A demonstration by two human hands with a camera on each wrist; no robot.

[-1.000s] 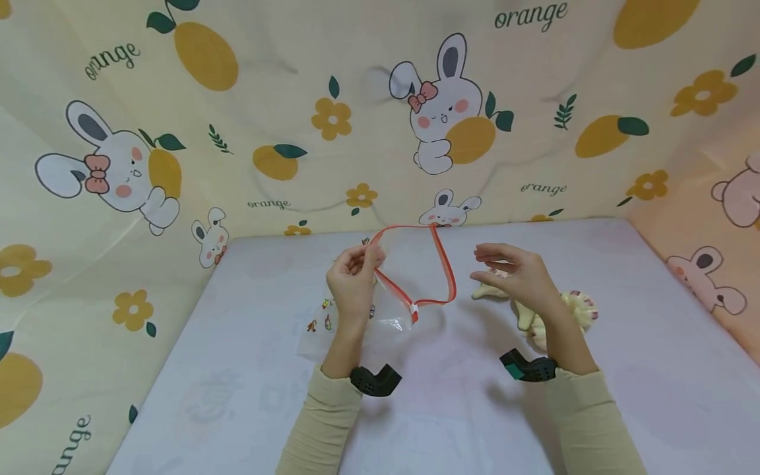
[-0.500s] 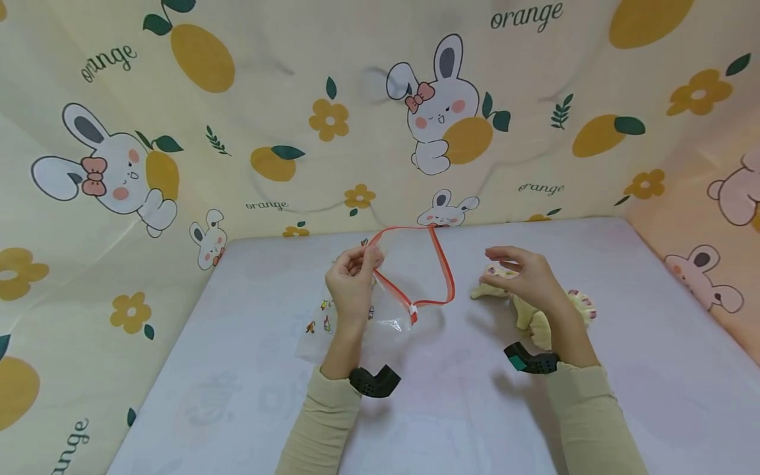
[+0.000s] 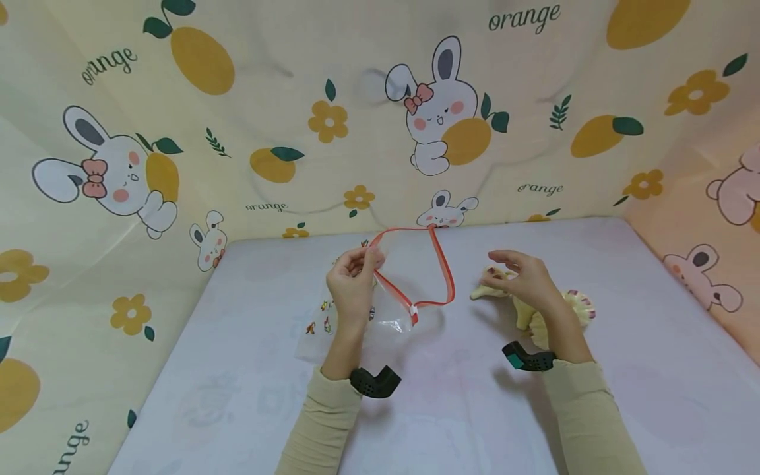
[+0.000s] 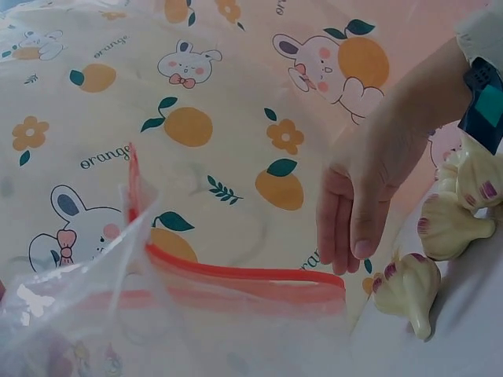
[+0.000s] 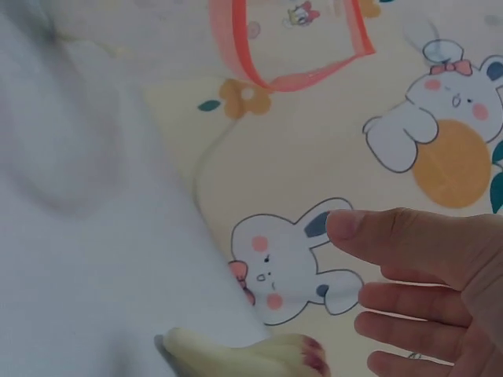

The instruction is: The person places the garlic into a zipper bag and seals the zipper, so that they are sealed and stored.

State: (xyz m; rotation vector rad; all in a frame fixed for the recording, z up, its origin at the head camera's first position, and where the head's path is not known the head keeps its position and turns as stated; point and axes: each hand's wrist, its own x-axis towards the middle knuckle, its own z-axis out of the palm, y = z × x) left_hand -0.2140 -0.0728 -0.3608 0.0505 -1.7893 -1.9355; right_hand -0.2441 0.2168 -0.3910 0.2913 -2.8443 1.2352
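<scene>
My left hand [image 3: 350, 284] pinches the rim of a clear plastic zip bag [image 3: 388, 323] printed with small cartoon figures. Its red zip edge [image 3: 444, 264] gapes wide in a loop, and a white slider [image 3: 413, 309] sits at the near corner. To the right, my right hand [image 3: 528, 280] hovers with fingers extended and thumb apart, holding nothing. Below it lie several cream garlic bulbs [image 4: 407, 290] with purplish marks, partly hidden by the hand and wrist in the head view. One bulb's stem [image 5: 204, 349] points toward the bag.
A white-covered table [image 3: 237, 409] bears everything. Behind and at the sides hangs a cream cloth [image 3: 356, 66] printed with rabbits and oranges. Each wrist carries a black camera mount [image 3: 375, 381].
My right hand has shifted a little to the right, away from the bag and over the garlic bulbs. My left hand and the bag have stayed where they were.
</scene>
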